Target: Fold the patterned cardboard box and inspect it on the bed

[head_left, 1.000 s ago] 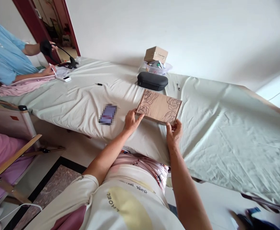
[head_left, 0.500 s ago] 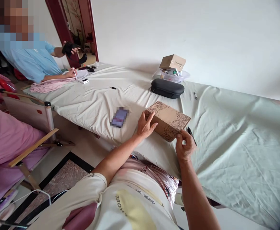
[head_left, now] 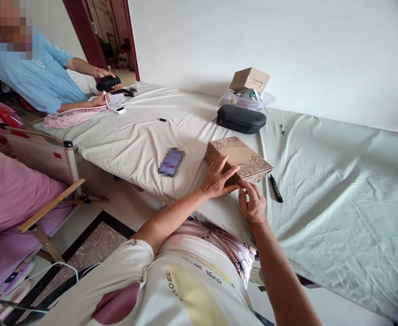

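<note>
A brown cardboard box (head_left: 241,157) with dark scribbled drawings lies on the pale green sheet of the table (head_left: 321,181), near its front edge. My left hand (head_left: 216,178) rests flat against the box's near side, fingers stretched over it. My right hand (head_left: 252,203) pinches the box's near lower corner with curled fingers. A black marker (head_left: 275,188) lies on the sheet just right of the box, apart from my right hand.
A black zip case (head_left: 241,118) and a clear tub with a small carton (head_left: 249,79) stand behind the box. A phone (head_left: 171,161) lies to its left, with two pens farther back. Another person in blue (head_left: 39,74) handles a dark object at the far left end. A pink-cushioned chair (head_left: 32,181) stands left.
The box has been laid down flatter on the sheet. The marker has left my right hand and now lies on the sheet. My right hand moved to the box's corner.
</note>
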Tool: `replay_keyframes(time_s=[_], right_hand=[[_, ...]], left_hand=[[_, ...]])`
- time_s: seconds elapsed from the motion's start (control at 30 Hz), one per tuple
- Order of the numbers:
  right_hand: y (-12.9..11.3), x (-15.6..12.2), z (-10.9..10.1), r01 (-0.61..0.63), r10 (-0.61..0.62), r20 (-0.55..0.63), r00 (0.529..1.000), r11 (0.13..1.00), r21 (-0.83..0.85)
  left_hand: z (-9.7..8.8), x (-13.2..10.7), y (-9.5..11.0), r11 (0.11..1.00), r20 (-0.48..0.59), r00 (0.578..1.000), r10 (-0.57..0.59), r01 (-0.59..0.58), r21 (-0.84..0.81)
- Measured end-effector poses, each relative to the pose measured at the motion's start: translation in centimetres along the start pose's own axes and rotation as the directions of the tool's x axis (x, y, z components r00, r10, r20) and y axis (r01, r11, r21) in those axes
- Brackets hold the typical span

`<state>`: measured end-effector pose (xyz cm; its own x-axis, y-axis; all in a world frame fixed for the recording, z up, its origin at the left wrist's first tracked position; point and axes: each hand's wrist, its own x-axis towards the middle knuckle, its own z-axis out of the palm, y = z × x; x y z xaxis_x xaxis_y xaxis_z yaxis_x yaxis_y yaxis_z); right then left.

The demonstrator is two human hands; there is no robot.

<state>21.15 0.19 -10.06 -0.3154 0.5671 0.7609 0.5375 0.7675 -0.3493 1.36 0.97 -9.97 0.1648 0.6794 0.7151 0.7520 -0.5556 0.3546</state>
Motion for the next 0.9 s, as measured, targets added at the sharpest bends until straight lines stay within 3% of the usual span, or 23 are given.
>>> replay_keyframes(time_s=[0.07, 0.17, 0.3, 0.4, 0.63, 0.9], right_hand=[[0.3, -0.1, 0.0, -0.046, 0.045, -0.042, 0.998, 0.999, -0.017], [1.3, -0.3, -0.4, -0.151, 0.138, -0.194, 0.971, 0.987, -0.051], [3.0, -0.4, -1.3, -0.331, 0.273, -0.454, 0.848, 0.942, -0.051], [3.8, -0.4, -1.7, -0.423, 0.366, -0.497, 0.786, 0.906, -0.001], [2.9, -0.2, -1.2, -0.321, 0.317, -0.264, 0.911, 0.947, 0.026], [2.8, -0.2, -1.7, -0.268, 0.261, -0.267, 0.928, 0.963, 0.011]], left_hand=[[-0.1, 0.0, 0.0, 1.0, -0.002, 1.0, -0.007, 0.007, -0.023], [0.0, -0.1, -0.5, 0.998, -0.02, 0.999, -0.03, 0.029, -0.063], [0.4, 0.0, -1.7, 0.987, -0.07, 0.99, -0.119, 0.11, -0.121], [0.7, 0.1, -2.3, 0.97, -0.095, 0.976, -0.195, 0.178, -0.164], [0.4, 0.2, -2.5, 0.951, -0.098, 0.975, -0.202, 0.171, -0.256], [0.2, 0.1, -2.4, 0.948, -0.12, 0.984, -0.135, 0.093, -0.305]])
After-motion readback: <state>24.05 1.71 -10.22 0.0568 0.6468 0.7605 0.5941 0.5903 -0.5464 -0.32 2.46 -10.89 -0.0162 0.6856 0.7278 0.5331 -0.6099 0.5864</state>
